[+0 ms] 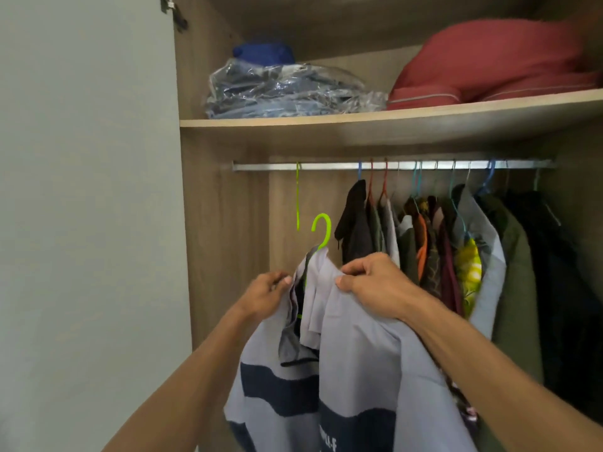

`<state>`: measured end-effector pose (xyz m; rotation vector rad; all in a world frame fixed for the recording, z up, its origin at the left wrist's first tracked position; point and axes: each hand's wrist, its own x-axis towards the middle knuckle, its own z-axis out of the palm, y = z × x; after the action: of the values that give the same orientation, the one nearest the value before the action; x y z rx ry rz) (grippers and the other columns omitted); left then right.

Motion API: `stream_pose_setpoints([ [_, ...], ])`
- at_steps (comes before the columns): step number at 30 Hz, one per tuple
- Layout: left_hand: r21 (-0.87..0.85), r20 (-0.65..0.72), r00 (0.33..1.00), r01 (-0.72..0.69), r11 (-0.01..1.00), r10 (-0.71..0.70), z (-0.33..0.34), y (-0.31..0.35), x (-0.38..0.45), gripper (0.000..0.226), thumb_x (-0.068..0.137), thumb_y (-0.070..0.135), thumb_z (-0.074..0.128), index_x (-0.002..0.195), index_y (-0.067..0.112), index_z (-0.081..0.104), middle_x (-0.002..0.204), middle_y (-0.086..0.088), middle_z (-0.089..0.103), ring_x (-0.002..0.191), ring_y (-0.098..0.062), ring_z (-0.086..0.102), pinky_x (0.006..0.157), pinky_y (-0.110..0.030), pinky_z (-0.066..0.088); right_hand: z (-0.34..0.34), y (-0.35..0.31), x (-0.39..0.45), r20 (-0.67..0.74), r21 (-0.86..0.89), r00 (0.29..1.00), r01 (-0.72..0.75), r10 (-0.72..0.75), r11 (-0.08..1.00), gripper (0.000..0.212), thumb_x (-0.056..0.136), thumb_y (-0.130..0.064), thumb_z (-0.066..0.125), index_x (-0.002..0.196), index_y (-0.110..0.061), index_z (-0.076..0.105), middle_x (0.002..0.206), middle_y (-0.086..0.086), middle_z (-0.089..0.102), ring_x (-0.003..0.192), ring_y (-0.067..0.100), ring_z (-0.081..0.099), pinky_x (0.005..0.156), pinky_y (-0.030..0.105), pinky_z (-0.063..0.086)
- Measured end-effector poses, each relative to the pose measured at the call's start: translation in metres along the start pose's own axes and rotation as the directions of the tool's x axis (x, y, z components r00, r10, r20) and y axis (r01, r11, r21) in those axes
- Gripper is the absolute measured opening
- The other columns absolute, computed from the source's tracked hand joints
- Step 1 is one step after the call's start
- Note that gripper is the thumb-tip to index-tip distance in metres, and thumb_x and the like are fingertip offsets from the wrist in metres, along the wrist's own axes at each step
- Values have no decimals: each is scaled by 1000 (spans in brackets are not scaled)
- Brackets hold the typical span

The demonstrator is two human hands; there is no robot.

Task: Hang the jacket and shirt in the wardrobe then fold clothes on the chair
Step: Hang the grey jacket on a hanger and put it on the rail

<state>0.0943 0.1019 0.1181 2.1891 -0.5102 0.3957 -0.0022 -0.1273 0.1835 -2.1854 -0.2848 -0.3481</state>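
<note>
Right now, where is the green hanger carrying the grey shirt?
In the head view the green hanger is centre-frame, held up between both hands, its hook still below the rail and left of the hanging clothes.

Shelf and rail contents, placed from the metal rail

Above the metal rail [391, 165] runs a wooden shelf [359, 120] carrying a clear plastic bag of folded blue clothes [287, 93], a dark blue bundle [264, 53] behind it, and a red padded bundle [496, 63] to its right. From the rail's right part hang dark clothes on coloured hangers [456, 236]. Near the rail's left end hangs a thin green strip [297, 197]. Left of the rail stands a pale door panel [85, 190].
</note>
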Motion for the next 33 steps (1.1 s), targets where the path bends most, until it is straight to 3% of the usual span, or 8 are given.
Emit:
stream_pose_setpoints([
  [4,102,-12,1000,8,995,-7,-17,-29,77,36,101,32,53,128,10,64,122,-11,70,117,-25,64,100,-35,48,20,0,60,-140,-93,983,-137,123,986,24,84,-14,64,84,9,67,66,6,47,65,16,44,61,30,35],
  [8,229,-153,974,-132,964,170,-51,-43,167,37,101,19,55,133,2,58,128,-23,63,120,-37,59,101,-36,44,26,-12,125,-271,-114,947,-210,173,971,23,84,-16,62,85,5,71,67,17,56,68,21,54,61,36,46],
  [12,335,-238,922,-219,916,307,-72,-41,240,43,98,18,54,139,4,50,135,-25,53,121,-45,50,106,-45,41,20,-28,178,-349,-128,923,-218,162,968,30,86,-21,61,85,7,71,64,7,55,64,26,61,56,34,47],
  [18,440,-283,873,-250,862,398,-98,-30,317,57,101,24,48,154,11,31,160,-19,26,146,-40,25,119,-45,23,0,-66,234,-439,-257,896,-199,69,946,28,92,-24,54,77,-3,65,69,4,57,60,14,55,45,21,35],
  [21,456,-294,881,-213,864,372,-108,-24,347,59,103,30,43,158,17,23,165,-13,16,151,-36,15,121,-52,18,-8,-72,261,-452,-318,891,-203,41,926,25,89,-18,52,66,-10,46,69,6,48,65,21,51,46,23,30],
  [23,478,-259,905,-184,859,339,-114,-23,368,59,105,37,37,159,19,20,167,-10,11,153,-34,9,121,-57,12,-10,-71,276,-464,-366,885,-225,32,903,17,85,-17,54,73,-7,48,79,11,52,75,27,54,53,24,35],
  [26,539,-217,905,-202,818,366,-116,-24,387,64,102,48,28,158,18,21,167,-11,10,153,-34,7,121,-59,12,-11,-64,292,-483,-378,875,-236,26,895,17,90,-20,52,79,-6,52,88,15,58,83,30,58,64,28,40],
  [33,583,-215,908,-177,793,361,-106,-39,408,49,105,46,31,153,33,31,162,0,25,151,-30,15,116,-65,13,1,-45,314,-454,-386,889,-258,61,885,19,84,-17,56,71,-8,47,81,10,51,76,27,55,55,25,36],
])
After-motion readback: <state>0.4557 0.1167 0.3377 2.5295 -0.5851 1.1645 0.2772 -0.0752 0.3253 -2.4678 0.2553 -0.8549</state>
